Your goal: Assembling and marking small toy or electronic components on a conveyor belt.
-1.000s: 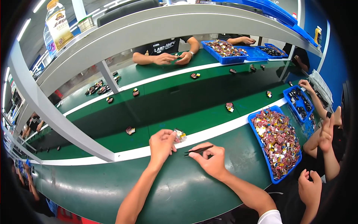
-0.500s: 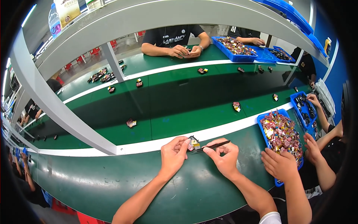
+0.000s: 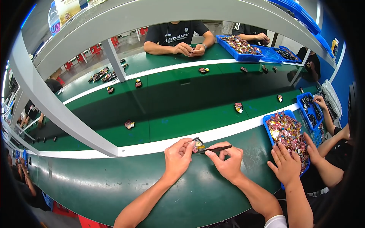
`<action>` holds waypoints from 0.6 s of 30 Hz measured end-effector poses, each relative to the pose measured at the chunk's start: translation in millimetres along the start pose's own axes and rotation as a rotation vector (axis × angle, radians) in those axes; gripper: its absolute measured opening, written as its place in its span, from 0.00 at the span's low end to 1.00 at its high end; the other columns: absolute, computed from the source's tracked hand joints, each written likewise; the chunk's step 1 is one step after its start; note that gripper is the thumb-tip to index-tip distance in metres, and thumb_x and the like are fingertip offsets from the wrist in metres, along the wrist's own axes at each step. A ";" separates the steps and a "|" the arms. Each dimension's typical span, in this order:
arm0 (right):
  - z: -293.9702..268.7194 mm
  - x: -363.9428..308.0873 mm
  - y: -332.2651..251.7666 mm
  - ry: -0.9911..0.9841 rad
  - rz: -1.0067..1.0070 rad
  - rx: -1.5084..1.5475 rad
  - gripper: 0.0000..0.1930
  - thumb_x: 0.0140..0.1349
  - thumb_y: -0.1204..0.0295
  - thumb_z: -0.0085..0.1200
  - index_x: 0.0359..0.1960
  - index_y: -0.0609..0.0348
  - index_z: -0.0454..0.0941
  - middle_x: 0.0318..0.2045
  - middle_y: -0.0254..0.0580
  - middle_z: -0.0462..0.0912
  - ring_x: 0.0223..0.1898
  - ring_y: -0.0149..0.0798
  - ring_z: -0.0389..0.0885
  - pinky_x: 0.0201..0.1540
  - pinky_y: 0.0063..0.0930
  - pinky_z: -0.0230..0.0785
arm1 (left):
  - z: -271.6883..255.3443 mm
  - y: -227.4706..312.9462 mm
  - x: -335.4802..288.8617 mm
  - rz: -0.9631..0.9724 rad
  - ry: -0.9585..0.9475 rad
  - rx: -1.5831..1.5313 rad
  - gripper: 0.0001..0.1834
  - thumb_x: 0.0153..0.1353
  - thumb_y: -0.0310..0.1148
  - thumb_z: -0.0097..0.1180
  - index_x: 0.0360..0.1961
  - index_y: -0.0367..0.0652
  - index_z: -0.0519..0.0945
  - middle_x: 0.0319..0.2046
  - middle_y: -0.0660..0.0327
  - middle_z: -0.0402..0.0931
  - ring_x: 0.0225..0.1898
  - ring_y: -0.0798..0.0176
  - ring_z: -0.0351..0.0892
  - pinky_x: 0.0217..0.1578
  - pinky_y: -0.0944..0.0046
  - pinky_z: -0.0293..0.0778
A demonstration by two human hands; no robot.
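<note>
Between thumb and fingers, my left hand point(image 3: 178, 157) grips a small black plastic part point(image 3: 199, 143) with yellow, white and pinkish pieces in it. My right hand point(image 3: 229, 162) is closed around slim black tweezers point(image 3: 221, 148), whose tips reach the lower edge of that part. Both hands are just above the green bench, close to the white rail point(image 3: 152, 149). Fine details inside the part are too small to make out.
Beyond the rail, a green conveyor point(image 3: 182, 123) carries scattered small parts. At right, another person's hands point(image 3: 285, 163) are by a blue tray point(image 3: 267, 127) piled with pinkish pieces. A grey post point(image 3: 64, 110) slants down on the left. Across the belt, another person point(image 3: 178, 40) works.
Parts on the conveyor have shifted slightly left. The neighbour's hands at right have moved by the tray. My tweezers have tilted slightly, still at the part; my left hand stays nearly still.
</note>
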State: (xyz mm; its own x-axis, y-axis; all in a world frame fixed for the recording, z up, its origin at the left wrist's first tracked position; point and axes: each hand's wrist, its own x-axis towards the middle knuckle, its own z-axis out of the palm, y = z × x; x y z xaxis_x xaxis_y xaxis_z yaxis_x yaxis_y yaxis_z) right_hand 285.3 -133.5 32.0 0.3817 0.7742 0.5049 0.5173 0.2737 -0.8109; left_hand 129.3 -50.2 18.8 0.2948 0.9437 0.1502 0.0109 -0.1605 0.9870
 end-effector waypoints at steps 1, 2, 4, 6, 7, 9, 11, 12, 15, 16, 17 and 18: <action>0.1 -0.1 0.0 -0.011 0.012 0.005 0.06 0.52 0.78 0.71 0.27 0.65 0.84 0.32 0.35 0.89 0.11 0.19 0.64 0.16 0.19 0.54 | 0.1 0.4 -0.2 0.000 0.000 -0.001 0.10 0.66 0.27 0.62 0.43 0.31 0.84 0.22 0.61 0.82 0.17 0.76 0.74 0.18 0.74 0.69; 0.7 -0.3 0.1 -0.011 0.012 0.005 0.06 0.52 0.78 0.71 0.27 0.65 0.84 0.32 0.35 0.89 0.11 0.19 0.64 0.16 0.19 0.54 | -0.2 1.2 -0.6 0.014 -0.011 0.017 0.09 0.66 0.27 0.62 0.43 0.30 0.83 0.23 0.59 0.82 0.17 0.75 0.75 0.18 0.73 0.69; 2.9 -0.8 0.7 -0.014 0.055 0.050 0.06 0.53 0.78 0.71 0.29 0.65 0.84 0.29 0.35 0.87 0.12 0.18 0.63 0.16 0.17 0.53 | -1.1 3.8 -1.6 0.027 -0.019 0.037 0.09 0.66 0.26 0.61 0.43 0.30 0.83 0.23 0.58 0.83 0.17 0.74 0.76 0.18 0.73 0.70; -1.1 -1.8 4.5 -0.013 0.086 0.049 0.07 0.53 0.79 0.70 0.31 0.65 0.84 0.27 0.34 0.86 0.12 0.16 0.62 0.17 0.17 0.52 | 2.2 7.1 -1.5 0.010 -0.039 0.011 0.09 0.66 0.25 0.61 0.44 0.30 0.83 0.25 0.56 0.83 0.18 0.72 0.78 0.18 0.72 0.71; -3.4 -2.2 5.5 -0.015 0.118 0.054 0.07 0.54 0.79 0.70 0.32 0.65 0.84 0.26 0.33 0.85 0.13 0.15 0.61 0.17 0.16 0.51 | 3.8 7.3 -1.3 0.011 -0.044 0.005 0.09 0.66 0.25 0.61 0.44 0.30 0.83 0.25 0.56 0.83 0.18 0.72 0.78 0.18 0.72 0.71; -2.0 -1.0 5.8 -0.023 0.166 0.121 0.07 0.55 0.79 0.70 0.34 0.65 0.83 0.25 0.31 0.83 0.15 0.14 0.61 0.17 0.15 0.50 | 1.9 6.5 -1.9 0.052 -0.038 0.036 0.08 0.65 0.24 0.61 0.43 0.31 0.84 0.27 0.56 0.84 0.18 0.72 0.78 0.18 0.72 0.72; -1.4 0.7 5.6 -0.028 0.213 0.181 0.08 0.56 0.79 0.69 0.35 0.65 0.83 0.24 0.30 0.82 0.16 0.13 0.61 0.18 0.14 0.50 | 1.8 4.6 -2.1 0.097 -0.031 0.057 0.08 0.65 0.24 0.61 0.43 0.31 0.84 0.28 0.56 0.84 0.19 0.71 0.79 0.18 0.72 0.72; -1.4 1.7 5.4 -0.022 0.282 0.281 0.07 0.57 0.80 0.69 0.35 0.65 0.83 0.25 0.30 0.83 0.17 0.13 0.62 0.19 0.13 0.50 | 2.1 3.7 -2.2 0.143 -0.027 0.075 0.08 0.65 0.24 0.62 0.43 0.32 0.84 0.28 0.55 0.84 0.19 0.71 0.79 0.18 0.72 0.72; 1.5 2.9 8.3 -0.011 0.361 0.422 0.06 0.58 0.80 0.68 0.34 0.66 0.82 0.26 0.31 0.83 0.19 0.12 0.62 0.20 0.12 0.50 | 1.0 1.5 -2.3 0.238 -0.037 0.141 0.09 0.65 0.22 0.61 0.44 0.30 0.83 0.27 0.55 0.84 0.20 0.70 0.80 0.20 0.72 0.74; 2.8 3.0 9.4 -0.007 0.371 0.464 0.06 0.58 0.81 0.68 0.34 0.66 0.82 0.26 0.31 0.83 0.20 0.12 0.62 0.20 0.11 0.50 | 0.5 1.6 -2.6 0.237 -0.036 0.143 0.09 0.65 0.22 0.61 0.44 0.30 0.83 0.27 0.55 0.84 0.20 0.70 0.80 0.20 0.72 0.74; 3.2 3.0 9.0 -0.008 0.372 0.467 0.06 0.58 0.81 0.68 0.34 0.66 0.82 0.26 0.31 0.83 0.20 0.12 0.62 0.20 0.11 0.50 | -0.1 1.9 -2.9 0.245 -0.037 0.148 0.09 0.65 0.22 0.61 0.44 0.30 0.83 0.28 0.55 0.84 0.20 0.69 0.81 0.20 0.72 0.75; 1.1 3.2 6.4 -0.017 0.373 0.440 0.06 0.58 0.81 0.68 0.34 0.66 0.82 0.26 0.31 0.83 0.20 0.11 0.62 0.20 0.11 0.50 | 0.9 2.8 -2.8 0.256 -0.043 0.144 0.09 0.64 0.22 0.61 0.44 0.30 0.83 0.29 0.55 0.84 0.21 0.69 0.81 0.20 0.71 0.75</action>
State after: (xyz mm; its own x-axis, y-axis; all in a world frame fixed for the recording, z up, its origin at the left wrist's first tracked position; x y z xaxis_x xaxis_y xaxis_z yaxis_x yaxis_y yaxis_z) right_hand 289.0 -128.7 28.1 0.4631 0.8718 0.1596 -0.0184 0.1895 -0.9817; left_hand 129.3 -53.6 21.1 0.3454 0.8548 0.3873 0.0659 -0.4338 0.8986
